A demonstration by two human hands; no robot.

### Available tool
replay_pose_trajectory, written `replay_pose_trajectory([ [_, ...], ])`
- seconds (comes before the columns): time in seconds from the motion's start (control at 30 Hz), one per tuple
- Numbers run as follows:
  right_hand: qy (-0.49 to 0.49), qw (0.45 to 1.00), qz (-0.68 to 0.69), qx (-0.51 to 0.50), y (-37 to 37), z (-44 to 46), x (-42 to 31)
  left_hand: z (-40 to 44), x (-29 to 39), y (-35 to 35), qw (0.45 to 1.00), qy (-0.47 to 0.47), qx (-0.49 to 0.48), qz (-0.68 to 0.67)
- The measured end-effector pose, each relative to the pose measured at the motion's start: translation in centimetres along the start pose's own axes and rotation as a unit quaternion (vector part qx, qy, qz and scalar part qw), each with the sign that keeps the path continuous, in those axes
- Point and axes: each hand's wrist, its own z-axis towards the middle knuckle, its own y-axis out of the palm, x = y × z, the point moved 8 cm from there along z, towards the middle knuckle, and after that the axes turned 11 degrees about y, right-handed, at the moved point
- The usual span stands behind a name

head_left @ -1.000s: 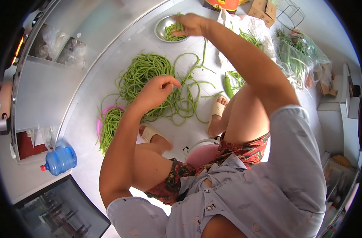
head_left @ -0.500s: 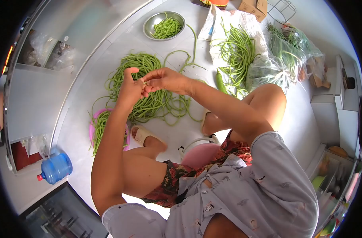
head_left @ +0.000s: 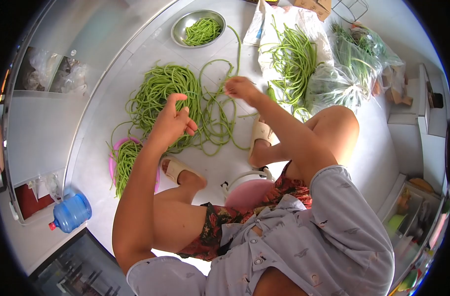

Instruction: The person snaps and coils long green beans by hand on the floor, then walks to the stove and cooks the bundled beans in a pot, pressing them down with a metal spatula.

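Observation:
My left hand hangs over the large pile of long green beans, its fingers apart and nothing visible between them. To the right of it, my right hand is above the loose beans at the pile's edge; its fingers are bent and blurred, and whether they hold anything cannot be made out. Cut bean pieces lie in a metal bowl beyond the pile. More long beans rest on a white sack at the right. At lower left, a pink basket holds further beans.
Plastic bags of leafy greens lie at the right, near a cardboard box and a wire rack. A blue water bottle is at the left. A pink stool is between my legs.
My right hand came back from the bowl to meet my left hand over the pile, then moved away to the right. The view has shifted, showing more of the sack.

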Motion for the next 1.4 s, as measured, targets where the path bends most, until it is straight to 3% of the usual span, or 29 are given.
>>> replay_pose_trajectory([
  [0.07, 0.036, 0.987, 0.125, 0.094, -8.6, 6.0, 3.5, -0.6, 0.4, 0.0, 0.999, 0.017, -0.028, 0.009],
  [0.13, 0.038, 0.914, 0.296, 0.274, -15.0, 4.8, 4.7, -1.2, 1.0, 0.0, 0.999, 0.007, -0.039, 0.000],
  [0.2, 0.065, 0.883, 0.318, 0.339, -17.6, 4.4, 5.1, -2.0, 1.9, -0.2, 0.999, 0.013, -0.048, 0.000],
  [0.23, 0.104, 0.882, 0.285, 0.359, -17.9, 5.5, 5.4, -2.5, 2.4, -0.4, 0.998, 0.023, -0.052, 0.007],
  [0.33, 0.036, 0.955, -0.050, 0.290, -16.5, 13.6, 2.9, -3.7, 3.0, -1.4, 0.995, 0.067, -0.071, 0.008],
  [0.37, -0.039, 0.913, -0.199, 0.354, -14.3, 14.8, -0.2, -4.1, 3.3, -1.9, 0.995, 0.054, -0.081, 0.036],
  [0.4, -0.086, 0.896, -0.258, 0.350, -10.2, 13.6, -4.2, -4.5, 3.8, -2.2, 0.993, 0.039, -0.092, 0.062],
  [0.47, -0.211, 0.875, -0.335, 0.278, -4.4, 17.4, -8.3, -5.3, 3.5, -3.3, 0.992, 0.023, -0.090, 0.083],
  [0.5, -0.260, 0.830, -0.414, 0.269, -1.6, 19.2, -10.0, -5.4, 3.1, -4.1, 0.993, 0.013, -0.082, 0.083],
  [0.53, -0.250, 0.814, -0.459, 0.254, 0.5, 20.0, -11.4, -5.5, 2.5, -4.7, 0.994, 0.003, -0.074, 0.079],
  [0.6, -0.314, 0.715, -0.570, 0.255, 3.8, 23.5, -13.3, -5.2, 1.5, -6.3, 0.996, -0.011, -0.039, 0.081],
  [0.7, -0.257, 0.650, -0.684, 0.209, 4.9, 27.2, -12.4, -4.6, 0.2, -8.5, 0.996, -0.058, 0.004, 0.071],
  [0.8, -0.147, 0.682, -0.700, 0.153, 5.3, 26.8, -11.7, -4.0, -0.5, -9.4, 0.995, -0.021, -0.001, 0.094],
  [0.83, -0.120, 0.699, -0.690, 0.143, 5.0, 26.7, -10.9, -4.2, -0.9, -9.5, 0.997, -0.074, -0.014, 0.012],
  [0.93, -0.143, 0.761, -0.606, 0.181, 3.3, 26.4, -10.7, -3.3, -0.3, -9.2, 0.990, -0.142, -0.014, -0.016],
  [0.97, -0.135, 0.789, -0.552, 0.234, 2.2, 27.1, -11.2, -3.0, -0.1, -9.1, 0.985, -0.171, -0.013, -0.021],
  [1.07, -0.213, 0.773, -0.523, 0.288, 1.0, 28.8, -11.9, -2.4, 0.1, -9.0, 0.984, -0.175, -0.027, 0.006],
  [1.1, -0.168, 0.773, -0.548, 0.272, 0.8, 30.0, -11.3, -2.4, -0.2, -9.0, 0.986, -0.163, -0.026, 0.009],
  [1.2, -0.165, 0.795, -0.491, 0.316, 0.1, 30.0, -10.7, -2.7, -0.9, -9.1, 0.992, -0.124, -0.019, 0.019],
  [1.3, -0.119, 0.792, -0.529, 0.282, 0.5, 29.6, -10.5, -2.7, 0.0, -8.9, 0.997, -0.070, -0.008, 0.043],
  [1.4, -0.178, 0.858, -0.415, 0.243, 1.2, 26.5, -11.8, -2.9, 0.1, -8.6, 0.996, -0.018, -0.011, 0.087],
])
